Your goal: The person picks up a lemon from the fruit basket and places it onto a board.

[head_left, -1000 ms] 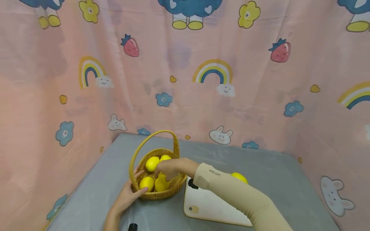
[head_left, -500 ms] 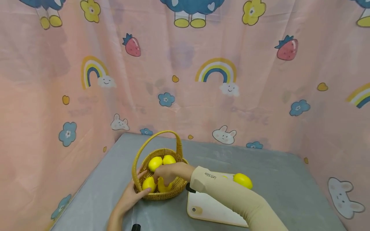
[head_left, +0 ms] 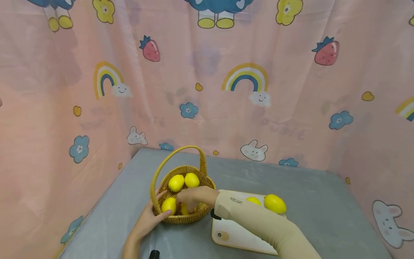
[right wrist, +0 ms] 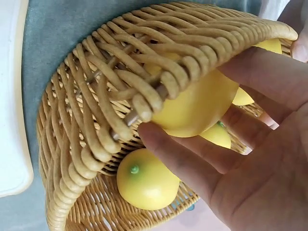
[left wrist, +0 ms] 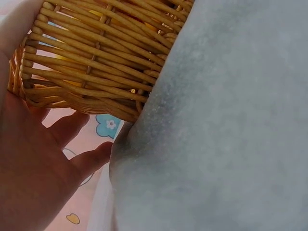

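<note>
A wicker basket [head_left: 184, 219] with a tall handle stands left of centre. Two lemons lie at its back, a lemon [head_left: 176, 183] and a lemon [head_left: 192, 180]; another lemon [head_left: 169, 206] sits at the front left. My left hand [head_left: 145, 220] grips the basket's left side, thumb over the rim; in the left wrist view its fingers spread beside the woven wall [left wrist: 96, 57]. My right hand [head_left: 193, 198] reaches inside the front of the basket. In the right wrist view its thumb and fingers curve around a lemon [right wrist: 202, 106], close against the rim. A green-tipped lemon [right wrist: 147, 180] lies beside it.
Right of the basket lies a white cutting board [head_left: 234, 233], partly under the right sleeve [head_left: 255, 221]. Behind the forearm show a lemon [head_left: 275, 204] and part of another lemon [head_left: 253, 200]. A patterned pink curtain [head_left: 207, 118] hangs behind the grey table [head_left: 310, 194].
The lemon under my right hand shows less now, more covered by the fingers. My right forearm has dropped slightly, showing more of the lemons behind it. My left hand keeps its hold on the basket.
</note>
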Action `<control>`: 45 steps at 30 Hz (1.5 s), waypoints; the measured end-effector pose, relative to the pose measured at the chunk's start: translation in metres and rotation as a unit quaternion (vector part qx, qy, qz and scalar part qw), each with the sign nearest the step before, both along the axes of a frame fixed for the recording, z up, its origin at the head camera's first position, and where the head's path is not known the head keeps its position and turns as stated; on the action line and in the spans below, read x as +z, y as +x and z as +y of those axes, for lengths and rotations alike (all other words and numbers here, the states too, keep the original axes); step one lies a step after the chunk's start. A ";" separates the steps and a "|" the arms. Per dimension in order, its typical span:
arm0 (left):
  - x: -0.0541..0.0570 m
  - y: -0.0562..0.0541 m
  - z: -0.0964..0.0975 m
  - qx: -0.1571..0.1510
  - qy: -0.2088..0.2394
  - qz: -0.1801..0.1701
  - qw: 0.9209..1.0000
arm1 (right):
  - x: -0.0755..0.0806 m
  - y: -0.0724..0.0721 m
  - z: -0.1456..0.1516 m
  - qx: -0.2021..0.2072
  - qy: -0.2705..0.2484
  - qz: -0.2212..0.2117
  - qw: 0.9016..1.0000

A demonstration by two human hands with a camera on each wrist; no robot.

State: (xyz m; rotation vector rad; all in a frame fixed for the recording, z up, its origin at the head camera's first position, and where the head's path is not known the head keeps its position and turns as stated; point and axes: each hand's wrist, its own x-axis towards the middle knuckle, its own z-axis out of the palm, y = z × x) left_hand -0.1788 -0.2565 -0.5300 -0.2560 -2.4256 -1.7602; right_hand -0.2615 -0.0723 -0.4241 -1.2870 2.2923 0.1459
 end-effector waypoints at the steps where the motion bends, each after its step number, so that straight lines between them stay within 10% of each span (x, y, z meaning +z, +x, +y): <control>1: 0.000 -0.001 0.001 -0.001 0.000 0.004 1.000 | -0.001 -0.001 0.001 0.000 0.001 0.001 1.000; 27: 0.001 -0.001 0.004 0.002 0.003 0.009 1.000 | -0.004 -0.003 0.020 0.033 -0.033 0.056 0.997; 45: 0.001 0.000 0.003 -0.002 0.012 -0.002 1.000 | 0.046 -0.023 0.076 0.001 -0.098 -0.067 0.993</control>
